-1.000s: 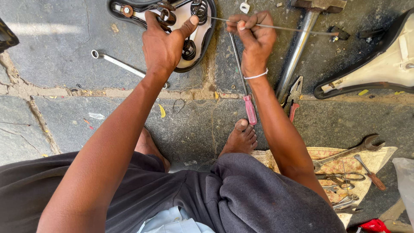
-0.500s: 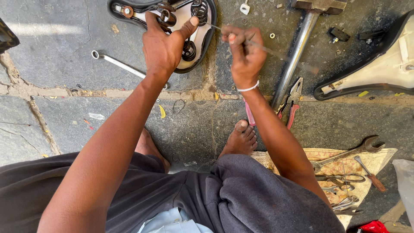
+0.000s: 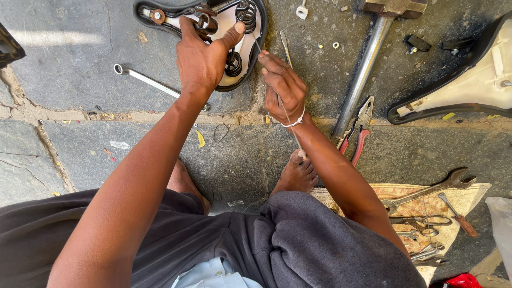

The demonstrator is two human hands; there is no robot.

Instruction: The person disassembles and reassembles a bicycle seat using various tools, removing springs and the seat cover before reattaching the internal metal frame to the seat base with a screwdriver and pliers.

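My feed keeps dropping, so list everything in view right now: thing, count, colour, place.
upturned saddle: 1, black and white, top centre
thin wire: 1, grey, through right grip
spanner: 1, silver, upper left
hammer: 1, grey, top right
pliers: 1, red handles, by hammer handle
second saddle: 1, black and cream, right edge
cloth with tools: 1, beige, lower right
left hand: on upturned saddle
right hand: pinching thin wire
feet: 2, bare, on stone floor
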